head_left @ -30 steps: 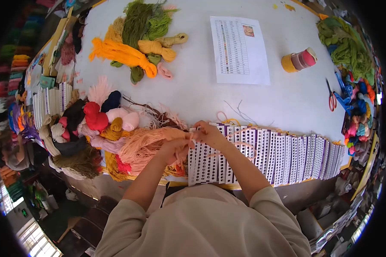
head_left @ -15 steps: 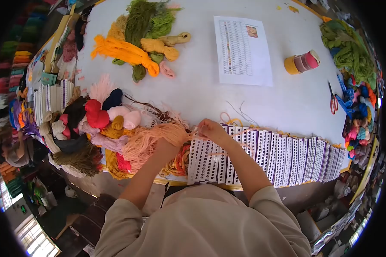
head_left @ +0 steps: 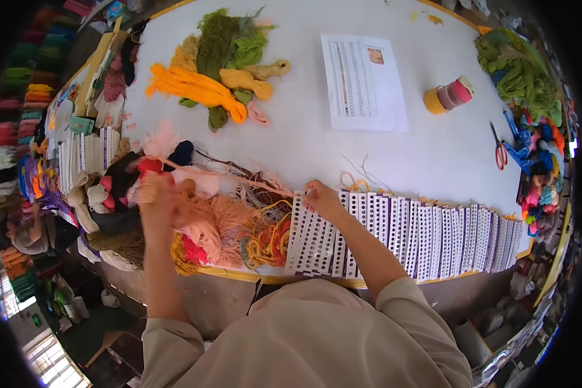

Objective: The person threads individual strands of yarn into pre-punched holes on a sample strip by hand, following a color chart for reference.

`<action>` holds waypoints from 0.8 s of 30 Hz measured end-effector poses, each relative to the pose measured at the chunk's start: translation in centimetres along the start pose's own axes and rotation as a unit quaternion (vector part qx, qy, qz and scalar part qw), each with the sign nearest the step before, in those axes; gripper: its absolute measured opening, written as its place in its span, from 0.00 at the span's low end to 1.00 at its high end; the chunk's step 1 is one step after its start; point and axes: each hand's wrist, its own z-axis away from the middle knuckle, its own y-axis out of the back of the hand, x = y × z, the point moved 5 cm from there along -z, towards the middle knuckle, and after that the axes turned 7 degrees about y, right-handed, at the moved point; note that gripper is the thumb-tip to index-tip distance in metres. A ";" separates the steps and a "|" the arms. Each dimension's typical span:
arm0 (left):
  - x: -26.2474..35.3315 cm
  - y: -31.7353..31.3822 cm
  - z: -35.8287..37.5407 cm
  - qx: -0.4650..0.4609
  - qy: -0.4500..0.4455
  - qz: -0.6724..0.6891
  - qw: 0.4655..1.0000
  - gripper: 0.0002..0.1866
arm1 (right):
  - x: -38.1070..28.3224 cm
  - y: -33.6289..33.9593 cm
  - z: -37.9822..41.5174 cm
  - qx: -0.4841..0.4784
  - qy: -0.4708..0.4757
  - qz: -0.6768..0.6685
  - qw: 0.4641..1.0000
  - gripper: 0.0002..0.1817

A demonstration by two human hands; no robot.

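Peach thread [head_left: 233,176] stretches between my two hands above the yarn pile. My left hand [head_left: 158,194], blurred by motion, is over the left part of the pile, and its fingers cannot be made out. My right hand [head_left: 320,199] pinches the thread's other end at the top left corner of the punched white cards [head_left: 368,236]. Loose peach yarn [head_left: 216,226] lies between the hands. Beside it, orange and grey strands [head_left: 268,239] reach the cards' left edge.
On the white table [head_left: 291,129] are a printed sheet [head_left: 365,84], thread cones [head_left: 449,96], green and orange skeins [head_left: 207,87], red-handled scissors [head_left: 500,152] and green yarn [head_left: 520,77]. White card stacks [head_left: 87,155] stand at left. A person [head_left: 29,236] is at far left.
My left hand has moved left and up, away from my right hand, and the peach thread is now drawn out between them. My right hand stays near the cards' corner.
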 end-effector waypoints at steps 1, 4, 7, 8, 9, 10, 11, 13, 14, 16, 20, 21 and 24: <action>0.8 -2.8 2.1 -0.061 0.002 0.054 0.997 0.19 | -0.8 -0.3 0.5 0.040 0.051 0.015 0.998 0.17; 1.6 -9.4 7.1 -0.268 0.075 0.256 0.926 0.24 | -6.4 -2.0 4.0 0.103 0.132 -0.128 0.978 0.17; 2.5 -12.4 11.0 -0.393 0.097 0.370 0.836 0.27 | -14.4 -2.6 10.1 0.056 0.177 -0.260 0.948 0.12; 3.2 -12.7 12.2 -0.410 0.083 0.417 0.807 0.28 | -15.8 -3.2 11.6 0.025 0.192 -0.290 0.937 0.12; 3.1 -12.5 12.7 -0.418 0.076 0.420 0.802 0.28 | -17.4 -3.3 13.1 0.027 0.192 -0.286 0.938 0.09; 2.8 -12.7 13.3 -0.451 0.088 0.410 0.788 0.29 | -18.1 -3.2 14.1 0.050 0.212 -0.217 0.952 0.08; 2.4 -12.8 14.0 -0.483 0.098 0.398 0.774 0.29 | -18.7 -3.1 14.9 0.072 0.231 -0.146 0.959 0.07; 3.6 -11.7 15.3 -0.464 0.067 0.386 0.795 0.28 | -20.0 -3.4 16.4 0.078 0.260 -0.141 0.952 0.04; 4.1 -10.9 15.9 -0.436 0.040 0.365 0.822 0.28 | -20.4 -3.8 17.2 0.060 0.238 -0.253 0.936 0.03; 4.6 -9.4 16.6 -0.406 0.006 0.346 0.846 0.28 | -20.3 -4.6 18.4 0.050 0.186 -0.355 0.915 0.02; 3.6 -8.9 17.6 -0.469 -0.001 0.378 0.798 0.28 | -20.9 -5.9 20.4 0.057 0.177 -0.375 0.908 0.01; 4.2 -8.7 18.4 -0.494 -0.015 0.398 0.773 0.28 | -21.4 -6.2 20.9 0.081 0.203 -0.338 0.915 0.01; 5.1 -7.2 20.3 -0.471 -0.037 0.350 0.809 0.28 | -21.6 -7.0 22.0 0.106 0.249 -0.260 0.927 0.01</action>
